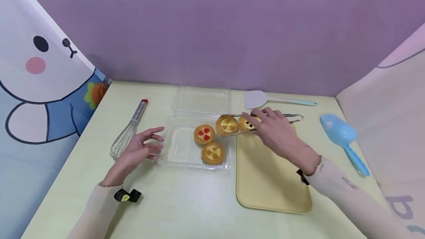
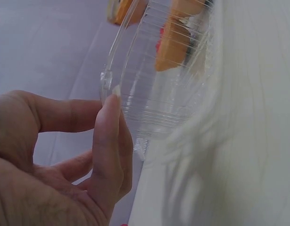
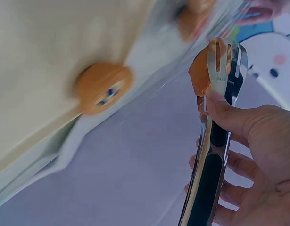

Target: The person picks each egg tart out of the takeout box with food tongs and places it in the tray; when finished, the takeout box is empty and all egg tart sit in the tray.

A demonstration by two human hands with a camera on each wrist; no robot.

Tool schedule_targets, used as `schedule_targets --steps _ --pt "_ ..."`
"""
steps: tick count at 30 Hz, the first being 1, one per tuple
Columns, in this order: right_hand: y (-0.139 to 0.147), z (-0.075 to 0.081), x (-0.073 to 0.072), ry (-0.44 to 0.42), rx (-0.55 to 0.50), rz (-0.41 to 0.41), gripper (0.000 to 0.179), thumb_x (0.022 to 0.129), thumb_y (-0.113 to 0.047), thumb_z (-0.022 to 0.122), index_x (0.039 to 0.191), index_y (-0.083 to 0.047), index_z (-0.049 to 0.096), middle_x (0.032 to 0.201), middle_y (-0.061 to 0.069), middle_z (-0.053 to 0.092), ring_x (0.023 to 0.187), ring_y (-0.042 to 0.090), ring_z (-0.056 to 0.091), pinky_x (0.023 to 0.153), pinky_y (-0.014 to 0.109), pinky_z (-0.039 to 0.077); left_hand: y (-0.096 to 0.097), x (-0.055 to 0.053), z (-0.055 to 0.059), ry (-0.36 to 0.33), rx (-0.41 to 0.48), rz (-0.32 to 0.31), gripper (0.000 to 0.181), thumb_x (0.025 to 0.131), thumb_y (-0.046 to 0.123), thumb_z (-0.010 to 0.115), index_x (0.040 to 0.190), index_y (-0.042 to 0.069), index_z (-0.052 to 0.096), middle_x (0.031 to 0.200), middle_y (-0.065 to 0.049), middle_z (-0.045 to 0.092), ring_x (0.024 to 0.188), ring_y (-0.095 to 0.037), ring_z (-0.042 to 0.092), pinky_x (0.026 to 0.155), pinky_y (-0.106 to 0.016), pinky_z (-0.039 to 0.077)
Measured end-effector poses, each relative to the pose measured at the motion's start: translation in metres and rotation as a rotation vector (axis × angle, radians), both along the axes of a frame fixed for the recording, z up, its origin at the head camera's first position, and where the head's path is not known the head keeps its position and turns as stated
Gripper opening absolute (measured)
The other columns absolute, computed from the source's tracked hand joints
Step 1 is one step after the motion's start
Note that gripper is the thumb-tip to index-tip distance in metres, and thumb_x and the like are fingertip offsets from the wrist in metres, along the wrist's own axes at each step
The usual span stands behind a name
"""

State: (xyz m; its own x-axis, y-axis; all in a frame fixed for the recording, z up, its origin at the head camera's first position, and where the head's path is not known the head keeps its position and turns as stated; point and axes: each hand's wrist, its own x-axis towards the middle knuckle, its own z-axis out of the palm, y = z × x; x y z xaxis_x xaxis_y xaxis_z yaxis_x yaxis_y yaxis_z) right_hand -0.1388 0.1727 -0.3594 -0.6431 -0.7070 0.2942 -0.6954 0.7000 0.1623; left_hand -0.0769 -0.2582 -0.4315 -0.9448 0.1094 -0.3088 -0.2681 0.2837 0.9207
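My right hand (image 1: 277, 132) grips metal tongs (image 3: 215, 155) with dark handle pads. Between the tongs' slotted ends is a round orange-brown tart (image 1: 227, 125) with a yellow wedge-patterned top, above the right side of an open clear plastic container (image 1: 169, 158). Inside it, at the right, lie a tart with red pieces (image 1: 204, 134) and another wedge-patterned tart (image 1: 213, 153). My left hand (image 1: 141, 148) is at the container's left edge, fingers loosely bent; in the left wrist view its fingertips (image 2: 111, 101) overlap the clear rim.
Right of the container lies a beige tray (image 1: 265, 183), with a dark-dotted tart (image 1: 247, 124) at its far end. A whisk (image 1: 131, 128) lies left, a white spatula (image 1: 257, 99) behind, a blue scoop (image 1: 342, 135) at right. The container's lid (image 1: 200, 100) lies folded back.
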Motion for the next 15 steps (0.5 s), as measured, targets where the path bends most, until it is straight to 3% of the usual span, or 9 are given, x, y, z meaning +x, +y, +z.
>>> schedule_targets --steps 7,15 --pt "0.051 -0.004 -0.002 0.002 -0.014 -0.108 0.055 0.088 -0.023 0.082 0.139 -0.014 0.065 0.121 0.012 0.069 0.102 0.038 0.066 0.076 0.052 0.058 -0.003 0.0 0.003 0.006 -0.008 -0.012 0.074 0.094 -0.002 0.066 0.161 0.009 0.037 0.13 -0.022 0.053 0.083 -0.011 0.065 0.069 -0.027 0.063" --pt "0.105 -0.013 0.005 0.027 -0.066 -0.183 0.057 0.08 -0.022 0.087 0.134 -0.012 0.069 0.116 0.013 0.072 0.095 0.04 0.066 0.064 0.052 0.054 -0.002 -0.001 0.003 0.01 0.016 -0.035 0.076 0.092 -0.005 0.064 0.161 0.006 0.035 0.128 -0.022 0.052 0.081 -0.01 0.064 0.067 -0.027 0.062"
